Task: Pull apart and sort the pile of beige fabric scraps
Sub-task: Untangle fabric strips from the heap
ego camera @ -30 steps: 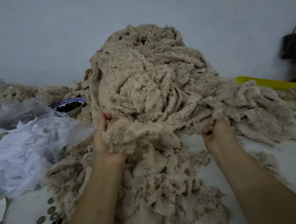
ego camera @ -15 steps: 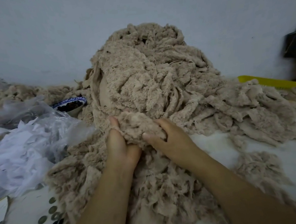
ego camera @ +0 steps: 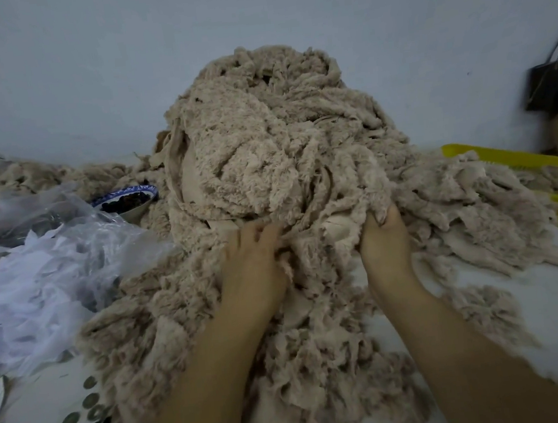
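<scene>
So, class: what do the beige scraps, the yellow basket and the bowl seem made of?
Beige scraps: fluffy pile fabric, probably plush; fuzzy, frayed edges. Yellow basket: likely plastic; smooth, slotted. Bowl: seemingly glazed ceramic; painted blue rim.

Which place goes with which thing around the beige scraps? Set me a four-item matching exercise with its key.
Things:
1 blue-and-white bowl
2 yellow basket
3 small round discs
4 clear plastic bag

Places:
A near left, on the table
B right of the beige scrap pile
C far left, holding white scraps
D just left of that pile, holding dark bits

Pairs: 1-D, 2-B, 3-A, 4-C
</scene>
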A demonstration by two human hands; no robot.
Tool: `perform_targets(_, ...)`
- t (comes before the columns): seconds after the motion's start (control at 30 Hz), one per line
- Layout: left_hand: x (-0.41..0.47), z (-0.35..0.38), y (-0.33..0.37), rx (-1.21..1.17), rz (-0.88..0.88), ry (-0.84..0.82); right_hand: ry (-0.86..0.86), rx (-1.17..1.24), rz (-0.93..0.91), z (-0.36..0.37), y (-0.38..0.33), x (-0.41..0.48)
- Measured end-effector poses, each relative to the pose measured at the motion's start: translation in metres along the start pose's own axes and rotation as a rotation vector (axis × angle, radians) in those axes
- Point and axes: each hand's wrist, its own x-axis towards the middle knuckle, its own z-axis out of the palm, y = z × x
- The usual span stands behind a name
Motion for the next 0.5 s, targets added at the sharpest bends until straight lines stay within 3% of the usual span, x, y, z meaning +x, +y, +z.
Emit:
perform_targets(0.07,0.001,-0.006,0.001,0.078,-0.014,0.194,0.007,0.008,0.003,-0.002,0.001,0.002)
perform_targets(0.13,0.002,-0.012,0.000,-0.002,-0.080,0.312,0.012,0.011,-0.009,-0.003,0.001,0.003)
perform_targets(0.27,0.003,-0.011,0.002,-0.197,-0.277,0.081,-0.010,0.006,-0.015,-0.001,0.001,0.002)
perform_targets(0.43,0.004,-0.007,0.005,-1.158,-0.482,-0.144,-0.049,0.094,0.021,-0.002,0.001,0.002)
perform_targets(0.5,0.006,-0.006,0.004,-1.454,-0.444,-0.228,-0.093,0.159,0.044,-0.002,-0.001,0.000)
